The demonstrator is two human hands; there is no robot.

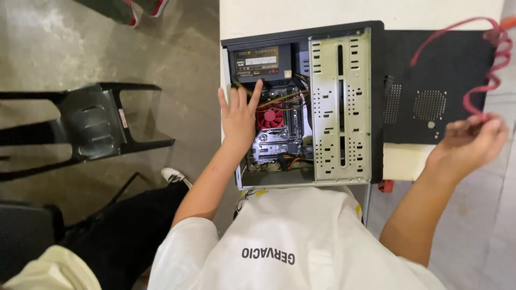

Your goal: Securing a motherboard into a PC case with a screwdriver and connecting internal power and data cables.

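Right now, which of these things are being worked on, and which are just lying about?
In use: open computer case, left hand inside it; red cable, held in right hand.

Lying about: black side panel; black plastic chair; white table.

The computer case [301, 104] is black outside with a pale grey perforated drive cage [341, 104], and its fan [270, 118] is red. A red cable [492, 64] crosses the black side panel [435, 86] on the white table [322, 13].

Computer repair workshop: opened PC case [301, 107] on table [279, 13], concrete floor [183, 59].
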